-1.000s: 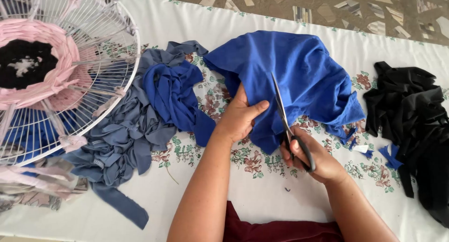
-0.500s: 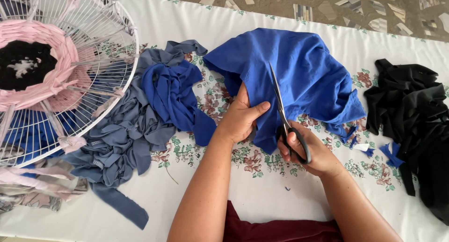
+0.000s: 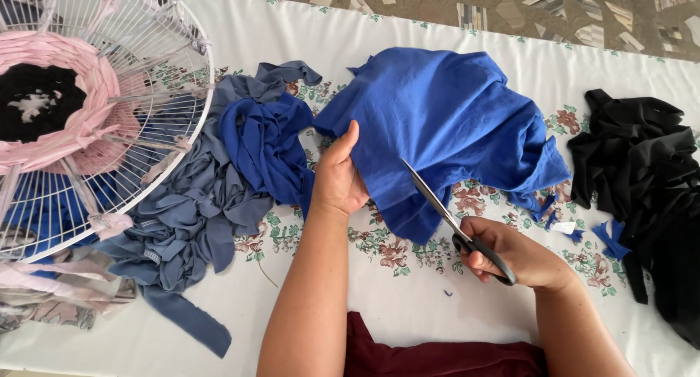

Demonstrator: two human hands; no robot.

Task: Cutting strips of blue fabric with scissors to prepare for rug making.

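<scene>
Centre of the frame: blue cloth lies bunched on the floral-print sheet covering the worktop. Left hand is clamped on the cloth's lower left edge, thumb up over the fabric, fingers tucked under it. Right hand is closed through the loops of the black-handled scissors; blades look nearly shut, tip lying on the cloth's lower edge.

Notes on doing the cut well, as judgement:
- Cloth sags in folds between the left hand and the blades. Pulling it taut would likely give a cleaner line.
- Blade tip sits close to the left hand's fingers; keeping them back from the cutting line seems wise.
- Several layers may be bunched under the blades; cannot tell how many. Flattening to a single layer would avoid stray cuts.

Around: left of centre, a heap of darker blue strips over grey-blue strips. Upper left, a white wire fan guard with pink woven cloth. Right edge, black cloth. Small blue offcuts lie just beside it.
</scene>
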